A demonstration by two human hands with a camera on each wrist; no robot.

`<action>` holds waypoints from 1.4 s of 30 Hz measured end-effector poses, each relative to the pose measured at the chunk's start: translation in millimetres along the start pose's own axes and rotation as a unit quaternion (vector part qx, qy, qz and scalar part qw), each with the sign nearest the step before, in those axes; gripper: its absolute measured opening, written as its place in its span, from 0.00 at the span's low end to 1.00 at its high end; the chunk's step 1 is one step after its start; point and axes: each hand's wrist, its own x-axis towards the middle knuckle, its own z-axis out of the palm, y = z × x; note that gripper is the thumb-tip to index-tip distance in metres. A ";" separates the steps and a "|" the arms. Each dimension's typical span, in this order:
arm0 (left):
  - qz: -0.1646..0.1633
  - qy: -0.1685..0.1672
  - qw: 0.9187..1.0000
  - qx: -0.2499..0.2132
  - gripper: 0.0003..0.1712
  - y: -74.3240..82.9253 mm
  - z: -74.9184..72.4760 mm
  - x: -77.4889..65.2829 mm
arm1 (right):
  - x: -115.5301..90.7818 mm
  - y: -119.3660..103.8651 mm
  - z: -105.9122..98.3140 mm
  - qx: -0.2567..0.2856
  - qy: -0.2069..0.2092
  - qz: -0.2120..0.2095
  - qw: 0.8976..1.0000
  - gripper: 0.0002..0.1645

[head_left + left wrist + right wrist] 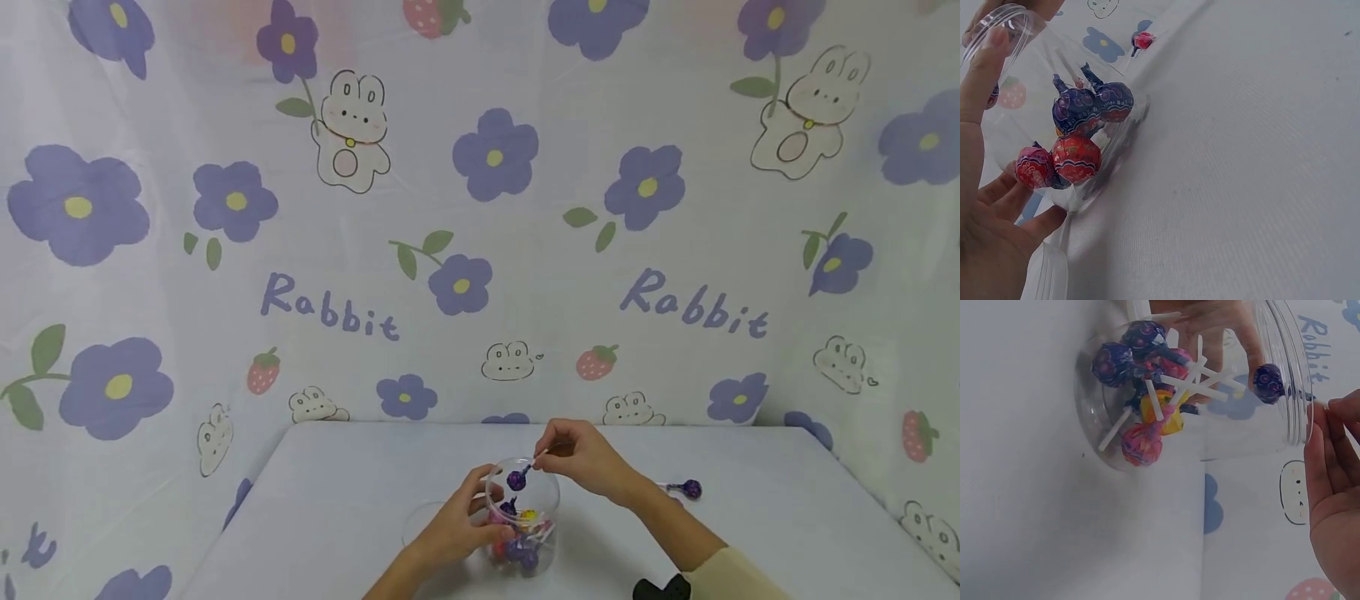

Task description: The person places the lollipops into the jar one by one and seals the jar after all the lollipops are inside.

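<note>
A clear round jar (557, 504) stands on the table with several wrapped lollipops (1141, 444) in its lower part, some purple, some pink, red and yellow. My left hand (459, 527) grips the jar's side, thumb and fingers spread round the wall. At the jar's mouth, my right hand (588, 461) pinches the white stick of a purple-wrapped lollipop (1268, 384). That lollipop's head hangs just inside the rim, above the others. In the right wrist view, part of the right hand (1338, 481) lies beyond the frame.
Another purple lollipop (691, 489) lies on the white table (337, 500) beyond the right forearm. A clear round lid (1049, 275) lies left of the jar, partly behind the left hand. Behind the table hangs a flower-and-rabbit patterned curtain (420, 208).
</note>
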 end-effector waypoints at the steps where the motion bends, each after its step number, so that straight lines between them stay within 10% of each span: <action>1: 0.003 -0.002 1.000 -0.002 0.49 -0.8 0.4 1.1 | 0.4 0.0 -0.1 -0.008 -0.003 -0.004 1.000 0.04; 13: 0.009 0.000 1.000 -0.002 0.51 0.2 0.7 2.0 | 4.7 -4.2 3.7 -0.058 -0.046 -0.069 0.995 0.04; 42: 0.021 -0.005 0.999 0.023 0.52 -0.5 1.5 0.6 | -26.0 7.3 -24.2 -0.107 -0.016 -0.045 0.993 0.09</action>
